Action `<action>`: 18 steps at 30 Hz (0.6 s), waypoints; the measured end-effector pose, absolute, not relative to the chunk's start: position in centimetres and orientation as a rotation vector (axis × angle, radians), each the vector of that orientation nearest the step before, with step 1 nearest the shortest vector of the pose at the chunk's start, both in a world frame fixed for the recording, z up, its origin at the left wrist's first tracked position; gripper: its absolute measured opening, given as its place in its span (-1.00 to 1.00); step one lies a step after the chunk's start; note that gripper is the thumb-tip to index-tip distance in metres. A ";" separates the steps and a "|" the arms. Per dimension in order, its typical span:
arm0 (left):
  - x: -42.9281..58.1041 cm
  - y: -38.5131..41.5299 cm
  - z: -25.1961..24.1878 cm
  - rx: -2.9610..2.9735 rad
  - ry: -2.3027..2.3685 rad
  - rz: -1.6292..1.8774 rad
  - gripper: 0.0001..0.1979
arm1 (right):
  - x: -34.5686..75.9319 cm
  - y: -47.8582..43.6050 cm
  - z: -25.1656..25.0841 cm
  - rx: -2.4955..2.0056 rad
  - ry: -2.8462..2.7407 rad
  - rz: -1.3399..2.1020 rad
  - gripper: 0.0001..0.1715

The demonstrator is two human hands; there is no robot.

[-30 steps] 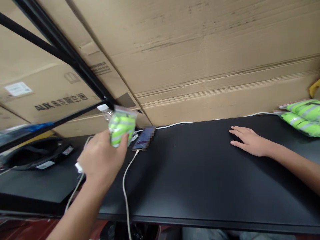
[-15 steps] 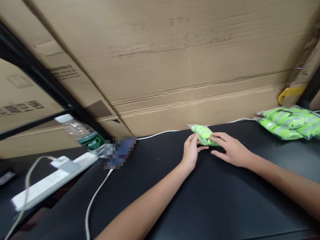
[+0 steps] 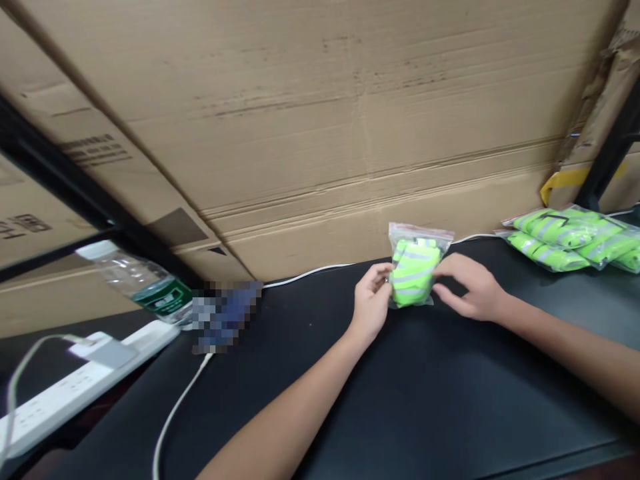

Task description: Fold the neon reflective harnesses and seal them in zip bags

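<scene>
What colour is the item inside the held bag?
Neon green with grey stripes, in the bag; head view.

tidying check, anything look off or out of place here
The water bottle lies tipped over, capped, right beside the power strip: an odd spot for liquid. No spill shows. The green packet between the left hand and right hand looks intact.

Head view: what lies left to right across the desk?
power strip → water bottle → blurred-out item → left hand → green packet → right hand → pile of green packets
</scene>
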State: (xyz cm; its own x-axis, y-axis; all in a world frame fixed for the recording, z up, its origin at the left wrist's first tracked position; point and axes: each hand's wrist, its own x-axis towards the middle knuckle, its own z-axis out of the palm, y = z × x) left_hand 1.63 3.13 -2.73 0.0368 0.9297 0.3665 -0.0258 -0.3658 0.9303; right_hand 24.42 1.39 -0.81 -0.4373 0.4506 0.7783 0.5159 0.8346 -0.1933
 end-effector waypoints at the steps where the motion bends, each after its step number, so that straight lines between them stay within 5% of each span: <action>1: 1.2 3.4 -2.6 1.502 0.988 1.462 -0.81 | 24.8 1.5 -0.6 -0.758 -1.997 -0.143 -0.68; 4: 0.0 4.0 -2.5 1.546 1.025 1.488 -0.88 | 26.0 1.9 -0.2 -0.912 -1.822 0.026 -0.44; 7: -0.4 3.6 -2.3 1.618 1.015 1.465 -0.86 | 25.8 2.1 0.0 -0.964 -1.795 0.568 -0.35; 11: -0.2 2.7 -2.3 1.763 0.883 1.317 -0.69 | 24.2 1.9 0.4 -1.012 -1.461 1.309 -0.63; 15: 0.1 3.0 -2.6 2.044 0.906 1.134 -0.26 | 24.0 1.5 1.0 -1.060 -1.166 1.486 -0.80; 18: -0.2 4.0 -2.8 2.071 1.153 1.276 -0.36 | 24.7 1.4 1.3 -1.105 -1.112 1.664 -0.86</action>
